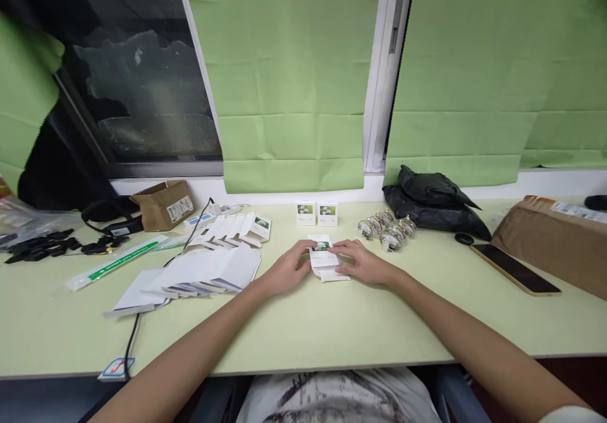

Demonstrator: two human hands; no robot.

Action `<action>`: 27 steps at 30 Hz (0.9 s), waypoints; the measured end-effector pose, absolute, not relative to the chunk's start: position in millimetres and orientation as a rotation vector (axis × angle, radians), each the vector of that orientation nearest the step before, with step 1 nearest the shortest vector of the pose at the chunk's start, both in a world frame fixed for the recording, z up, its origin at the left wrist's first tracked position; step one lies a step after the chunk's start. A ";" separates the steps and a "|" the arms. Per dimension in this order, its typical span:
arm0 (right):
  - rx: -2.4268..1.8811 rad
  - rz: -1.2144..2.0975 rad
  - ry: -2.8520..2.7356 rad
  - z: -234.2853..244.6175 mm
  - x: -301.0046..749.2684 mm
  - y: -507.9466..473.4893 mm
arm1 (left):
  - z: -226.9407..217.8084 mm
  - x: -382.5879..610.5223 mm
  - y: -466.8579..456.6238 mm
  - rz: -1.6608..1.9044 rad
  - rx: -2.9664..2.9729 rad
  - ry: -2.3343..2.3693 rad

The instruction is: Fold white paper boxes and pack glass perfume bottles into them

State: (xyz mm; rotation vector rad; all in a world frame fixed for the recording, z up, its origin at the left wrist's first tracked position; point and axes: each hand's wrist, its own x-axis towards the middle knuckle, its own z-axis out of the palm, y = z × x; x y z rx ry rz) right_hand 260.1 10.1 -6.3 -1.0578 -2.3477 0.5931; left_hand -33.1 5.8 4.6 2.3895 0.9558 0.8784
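Between my two hands a small white cardboard box with a green picture on it lies on the table, its flaps out at the near end. My left hand grips its left edge with curled fingers. From the right, my right hand has its fingers on the box's upper face and side. Two similar boxes stand upright behind: a left one and a right one. Several clear, shiny round ornaments sit in a cluster beyond my right hand.
Left of my hands lie flattened white boxes and a row of folded ones. A black cable runs over the table's front edge. At right are black plastic bags, a phone and a brown parcel. An open carton stands back left.
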 end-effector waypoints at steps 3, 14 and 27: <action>-1.047 0.654 -2.367 -5.0 263.3 13.1 | 4.4 -34.7 7.2 0.844 2.393 0.907; -1.088 0.685 -2.153 -11.5 252.6 11.5 | 3.0 -32.5 9.7 0.851 2.364 0.944; -0.991 0.761 -2.003 -18.1 247.2 15.4 | 4.2 -33.9 13.9 0.739 2.408 1.083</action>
